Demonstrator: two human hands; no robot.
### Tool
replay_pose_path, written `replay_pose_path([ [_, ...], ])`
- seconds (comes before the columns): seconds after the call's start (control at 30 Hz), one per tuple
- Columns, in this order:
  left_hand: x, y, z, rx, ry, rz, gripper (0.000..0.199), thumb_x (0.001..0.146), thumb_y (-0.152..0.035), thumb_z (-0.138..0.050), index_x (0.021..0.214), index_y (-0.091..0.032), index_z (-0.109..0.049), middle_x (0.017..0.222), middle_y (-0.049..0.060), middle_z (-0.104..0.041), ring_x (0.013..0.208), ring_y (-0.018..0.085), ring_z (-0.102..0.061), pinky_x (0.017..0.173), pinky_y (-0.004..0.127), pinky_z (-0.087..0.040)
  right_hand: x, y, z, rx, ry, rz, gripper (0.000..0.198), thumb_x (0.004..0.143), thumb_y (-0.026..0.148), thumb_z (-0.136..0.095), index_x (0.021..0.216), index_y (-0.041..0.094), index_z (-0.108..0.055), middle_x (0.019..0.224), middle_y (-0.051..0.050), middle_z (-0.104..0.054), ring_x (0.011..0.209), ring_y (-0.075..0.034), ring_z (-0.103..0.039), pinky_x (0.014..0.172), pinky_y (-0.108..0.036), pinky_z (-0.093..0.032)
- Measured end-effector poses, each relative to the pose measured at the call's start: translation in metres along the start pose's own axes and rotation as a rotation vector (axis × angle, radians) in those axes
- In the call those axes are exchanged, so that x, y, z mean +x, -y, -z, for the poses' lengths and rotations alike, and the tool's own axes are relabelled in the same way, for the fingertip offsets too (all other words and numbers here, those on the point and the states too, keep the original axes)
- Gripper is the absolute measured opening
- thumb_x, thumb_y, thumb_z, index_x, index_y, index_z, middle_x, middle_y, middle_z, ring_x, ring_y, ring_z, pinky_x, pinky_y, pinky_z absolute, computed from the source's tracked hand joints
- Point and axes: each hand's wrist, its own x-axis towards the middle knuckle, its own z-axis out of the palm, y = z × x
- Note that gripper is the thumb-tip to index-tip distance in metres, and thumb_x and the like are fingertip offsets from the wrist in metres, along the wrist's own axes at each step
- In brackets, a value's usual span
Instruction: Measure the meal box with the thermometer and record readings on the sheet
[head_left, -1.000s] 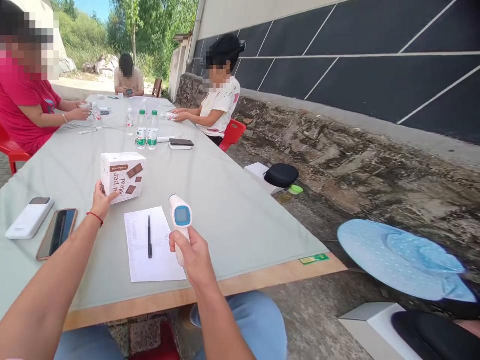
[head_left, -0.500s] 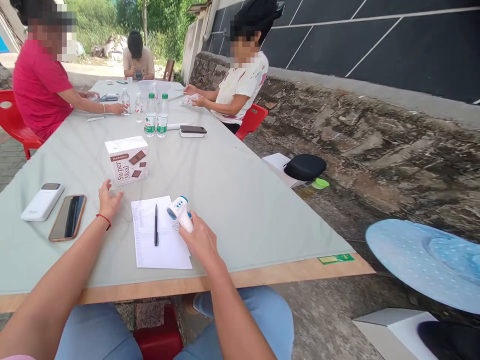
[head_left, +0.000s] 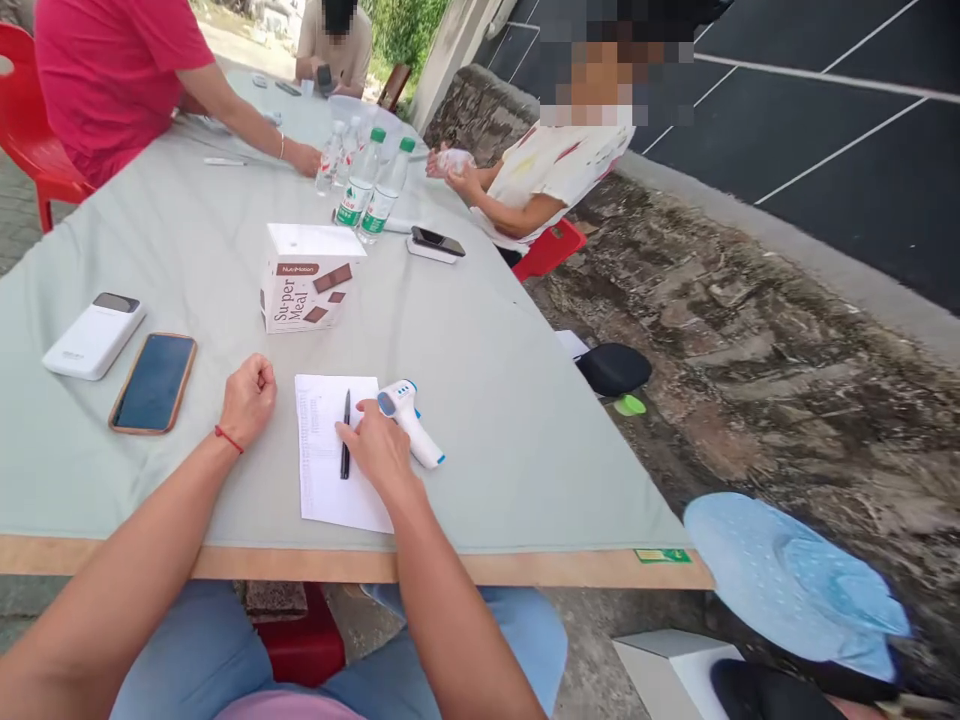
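My left hand (head_left: 250,402) rests on the table in a loose fist, with nothing visible in it. It lies between the phone (head_left: 154,384) and the sheet of paper (head_left: 322,500). Over the right half of that sheet is my right hand (head_left: 379,448), its thumb and forefinger apart, the thumb tip right beside a black pen (head_left: 346,440). The pen lies lengthwise on the paper. A white and blue infrared thermometer (head_left: 412,425) lies on its side just right of my right hand. Beyond my hands stands a white "Super Meal" box (head_left: 311,285).
A white power bank (head_left: 96,335) lies at left. Green-capped water bottles (head_left: 360,190) stand farther back, near a dark phone on a white box (head_left: 437,246). Three people sit around the table (head_left: 525,480); one reaches toward the bottles. A blue hat (head_left: 787,570) is beyond the right edge.
My right hand has let go of the thermometer, now on the table, and moved left to the pen. My left hand has closed from spread fingers. The view has tilted.
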Motion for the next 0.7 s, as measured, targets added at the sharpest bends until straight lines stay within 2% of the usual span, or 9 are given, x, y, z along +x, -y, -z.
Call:
replay_pose_path([
  [0.07, -0.002, 0.0, -0.001, -0.022, 0.022, 0.014, 0.02, 0.067, -0.011, -0.048, 0.062, -0.021, -0.032, 0.058, -0.003, -0.034, 0.054, 0.013, -0.031, 0.056, 0.028, -0.026, 0.001, 0.001, -0.003, 0.018, 0.022, -0.02, 0.03, 0.076, 0.02, -0.059, 0.105, 0.021, -0.062, 0.061, 0.002, -0.055, 0.06, -0.019, -0.052, 0.063, -0.03, -0.035],
  [0.17, -0.004, 0.002, -0.005, 0.006, 0.066, 0.015, 0.02, 0.068, -0.01, -0.048, 0.061, -0.021, -0.033, 0.058, -0.003, -0.036, 0.056, 0.013, -0.033, 0.058, 0.028, -0.028, -0.001, -0.005, -0.001, 0.281, -0.02, 0.019, 0.034, 0.078, 0.025, -0.047, 0.108, 0.022, -0.063, 0.066, 0.002, -0.055, 0.059, -0.016, -0.049, 0.063, -0.031, -0.039],
  [0.27, -0.005, 0.005, -0.01, 0.107, 0.181, -0.033, 0.012, 0.069, -0.013, -0.057, 0.069, -0.021, -0.048, 0.065, -0.001, -0.047, 0.064, 0.016, -0.044, 0.067, 0.03, -0.036, -0.007, -0.01, -0.001, 0.611, -0.154, 0.13, 0.033, 0.079, 0.032, -0.047, 0.108, 0.021, -0.06, 0.082, -0.001, -0.058, 0.072, -0.017, -0.054, 0.072, -0.032, -0.045],
  [0.33, -0.005, 0.008, -0.013, 0.167, 0.299, -0.122, 0.02, 0.065, -0.016, -0.068, 0.082, -0.021, -0.059, 0.08, 0.002, -0.057, 0.082, 0.022, -0.053, 0.084, 0.036, -0.04, -0.011, -0.009, -0.006, 0.756, -0.242, 0.169, 0.031, 0.076, 0.033, -0.057, 0.106, 0.023, -0.056, 0.083, -0.001, -0.056, 0.076, -0.016, -0.055, 0.075, -0.033, -0.046],
  [0.37, -0.006, 0.01, -0.014, 0.195, 0.358, -0.177, 0.029, 0.061, -0.017, -0.073, 0.088, -0.022, -0.062, 0.09, 0.004, -0.06, 0.095, 0.026, -0.054, 0.095, 0.042, -0.037, -0.013, -0.008, -0.009, 0.806, -0.281, 0.161, 0.03, 0.075, 0.034, -0.062, 0.102, 0.024, -0.053, 0.08, 0.001, -0.055, 0.073, -0.015, -0.054, 0.073, -0.032, -0.046],
  [0.43, -0.007, 0.013, -0.016, 0.258, 0.46, -0.262, 0.038, 0.058, -0.02, -0.079, 0.093, -0.023, -0.066, 0.109, 0.008, -0.06, 0.116, 0.034, -0.047, 0.109, 0.055, -0.021, -0.017, -0.005, -0.014, 0.87, -0.344, 0.125, 0.027, 0.076, 0.038, -0.065, 0.091, 0.024, -0.049, 0.07, 0.005, -0.05, 0.062, -0.012, -0.05, 0.065, -0.029, -0.044],
  [0.53, -0.008, 0.015, -0.016, 0.359, 0.558, -0.278, 0.035, 0.062, -0.025, -0.078, 0.095, -0.023, -0.067, 0.125, 0.01, -0.055, 0.129, 0.038, -0.038, 0.111, 0.066, -0.003, -0.022, 0.001, -0.016, 0.905, -0.316, 0.093, 0.03, 0.086, 0.052, -0.052, 0.091, 0.023, -0.05, 0.062, 0.006, -0.046, 0.054, -0.011, -0.046, 0.056, -0.027, -0.041],
  [0.63, -0.009, 0.013, -0.015, 0.436, 0.576, -0.268, 0.037, 0.064, -0.027, -0.077, 0.099, -0.022, -0.066, 0.13, 0.012, -0.052, 0.129, 0.038, -0.039, 0.111, 0.067, -0.002, -0.026, 0.005, -0.013, 0.886, -0.204, 0.062, 0.047, 0.087, 0.059, -0.045, 0.107, 0.019, -0.056, 0.07, 0.001, -0.055, 0.063, -0.015, -0.056, 0.06, -0.03, -0.045],
  [0.7, -0.01, 0.009, -0.013, 0.482, 0.582, -0.272, 0.039, 0.065, -0.027, -0.075, 0.102, -0.022, -0.065, 0.133, 0.012, -0.051, 0.129, 0.036, -0.04, 0.112, 0.067, -0.004, -0.028, 0.006, -0.014, 0.841, -0.18, 0.017, 0.044, 0.083, 0.054, -0.052, 0.106, 0.018, -0.061, 0.074, -0.001, -0.059, 0.067, -0.015, -0.058, 0.064, -0.032, -0.048],
])
